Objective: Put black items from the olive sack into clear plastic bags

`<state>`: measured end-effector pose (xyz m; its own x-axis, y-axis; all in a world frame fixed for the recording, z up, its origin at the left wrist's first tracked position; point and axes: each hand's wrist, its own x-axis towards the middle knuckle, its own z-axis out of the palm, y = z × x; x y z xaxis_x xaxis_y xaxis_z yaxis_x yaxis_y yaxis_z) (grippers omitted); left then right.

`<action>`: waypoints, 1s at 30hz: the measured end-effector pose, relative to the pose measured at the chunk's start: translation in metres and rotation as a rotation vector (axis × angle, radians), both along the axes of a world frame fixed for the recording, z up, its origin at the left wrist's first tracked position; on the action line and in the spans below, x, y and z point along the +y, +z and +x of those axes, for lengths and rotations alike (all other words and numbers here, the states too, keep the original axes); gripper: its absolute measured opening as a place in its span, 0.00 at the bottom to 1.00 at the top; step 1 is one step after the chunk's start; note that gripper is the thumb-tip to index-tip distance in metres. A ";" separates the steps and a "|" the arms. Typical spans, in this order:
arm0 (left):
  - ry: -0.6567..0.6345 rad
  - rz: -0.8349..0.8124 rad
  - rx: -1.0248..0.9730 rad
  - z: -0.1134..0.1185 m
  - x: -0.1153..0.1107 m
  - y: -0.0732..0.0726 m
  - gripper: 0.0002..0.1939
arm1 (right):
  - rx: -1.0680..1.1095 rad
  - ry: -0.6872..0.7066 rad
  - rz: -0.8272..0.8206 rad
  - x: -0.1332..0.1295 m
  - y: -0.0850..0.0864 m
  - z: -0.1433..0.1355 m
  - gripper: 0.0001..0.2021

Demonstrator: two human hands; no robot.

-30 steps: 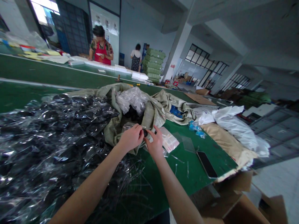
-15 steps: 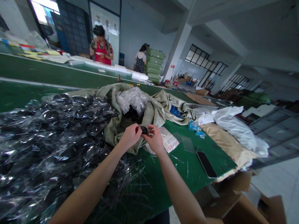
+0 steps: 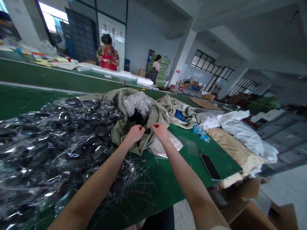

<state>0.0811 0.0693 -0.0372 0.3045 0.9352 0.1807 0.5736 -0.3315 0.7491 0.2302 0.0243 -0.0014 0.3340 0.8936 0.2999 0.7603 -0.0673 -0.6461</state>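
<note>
Between my hands is a small round black piece, its exact kind too small to make out. My left hand pinches it at its left edge. My right hand is closed in a pinch just right of the piece, with a narrow gap between; anything in those fingertips is too small to see. Right behind the hands lies an open woven sack with dark pieces and a crumpled clear plastic bag at its mouth. A heap of black pieces in clear wrappers spreads to the left.
A phone lies on the green table at right, near blue plastic packets and a clear bag. White sacks line the right edge. Cardboard boxes stand below. Two people are across the table.
My right fingers have moved off the black piece to its right and closed together. The left hand keeps its pinch. The far person by the green stack has shifted right and turned.
</note>
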 end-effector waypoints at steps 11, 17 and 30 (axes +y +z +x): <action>0.133 0.035 0.114 0.000 -0.009 0.037 0.15 | -0.230 0.032 -0.039 -0.009 0.042 -0.009 0.08; 0.187 0.098 0.106 -0.005 -0.014 0.069 0.16 | -0.217 0.056 -0.005 -0.010 0.070 -0.007 0.11; 0.154 0.105 0.025 -0.006 -0.016 0.082 0.18 | -0.228 0.074 -0.007 0.003 0.089 -0.011 0.11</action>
